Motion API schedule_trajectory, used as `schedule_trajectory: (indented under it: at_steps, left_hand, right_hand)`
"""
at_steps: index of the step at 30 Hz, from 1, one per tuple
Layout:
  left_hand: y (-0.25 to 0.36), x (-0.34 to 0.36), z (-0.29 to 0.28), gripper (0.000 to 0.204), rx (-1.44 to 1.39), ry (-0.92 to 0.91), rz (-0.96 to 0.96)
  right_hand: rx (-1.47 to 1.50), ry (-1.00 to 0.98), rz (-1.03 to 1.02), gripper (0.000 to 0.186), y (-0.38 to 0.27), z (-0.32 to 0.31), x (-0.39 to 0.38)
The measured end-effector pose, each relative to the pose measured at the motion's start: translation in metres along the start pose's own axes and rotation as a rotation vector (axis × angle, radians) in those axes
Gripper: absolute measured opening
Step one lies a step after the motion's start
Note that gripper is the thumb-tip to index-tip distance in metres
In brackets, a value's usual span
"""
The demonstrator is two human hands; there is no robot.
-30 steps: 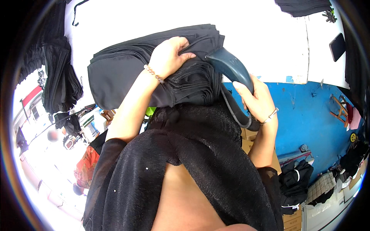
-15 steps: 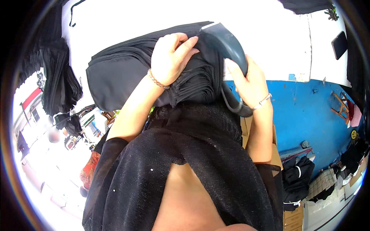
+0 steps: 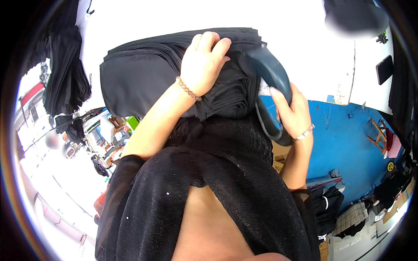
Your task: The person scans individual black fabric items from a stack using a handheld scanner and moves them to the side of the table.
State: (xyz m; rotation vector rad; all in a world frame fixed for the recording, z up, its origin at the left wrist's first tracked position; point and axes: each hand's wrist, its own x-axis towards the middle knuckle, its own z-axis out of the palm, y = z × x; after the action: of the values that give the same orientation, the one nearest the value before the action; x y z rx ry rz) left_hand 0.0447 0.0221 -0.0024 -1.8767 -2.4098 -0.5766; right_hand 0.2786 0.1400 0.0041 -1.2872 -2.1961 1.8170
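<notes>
Black fabric, folded in many thin layers, sits as one thick stack [image 3: 139, 78] on the white tabletop [image 3: 183, 19], right in front of me; its lower edge meets my dark top [image 3: 209, 161], and I can't make out whether they touch. Left hand [image 3: 204, 65] lies back-up on the stack, right of its middle, fingers bent — can't tell if they pinch a layer or only press, since the undersides are hidden. Beaded bracelet [image 3: 188, 89] on that wrist.

Right hand [image 3: 298, 113] is closed around the lower end of a dark blue curved tool [image 3: 274, 69], thumb on the near side, the other fingers mostly hidden behind the handle. Tool's far end is blurred and overlaps the stack's right end; contact there can't be judged. Below the tool a dark curved band [image 3: 266, 124] bends toward my right wrist, where it goes out of sight — can't see what it joins. Pale bangle [image 3: 305, 132] on that wrist.

Upper right, a smudged dark shape [image 3: 357, 19] is too blurred to identify. Flat black slab [image 3: 385, 69] near the table's right side. Far left, hanging black cloth [image 3: 65, 74] is cut off by the lens rim. Cardboard [image 3: 279, 156] beside my right forearm, mostly covered.
</notes>
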Motion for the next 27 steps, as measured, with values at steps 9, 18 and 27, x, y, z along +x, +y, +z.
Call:
schedule_trajectory:
  at_steps: [9, 18, 27]
  left_hand:
    - [0.002, 0.005, -0.002, 0.04, 0.235, -0.35, -0.137]
    - [-0.017, -0.009, -0.003, 0.021, -0.513, -0.078, -0.177]
    - [-0.026, 0.009, 0.013, 0.033, -0.388, -0.071, -0.177]
  right_hand:
    - [-0.051, 0.076, -0.052, 0.061, -0.008, 0.009, 0.018]
    - [0.089, 0.057, 0.075, 0.066, -0.013, 0.007, 0.019]
    - [-0.099, 0.094, 0.117, 0.076, -0.023, 0.006, 0.022]
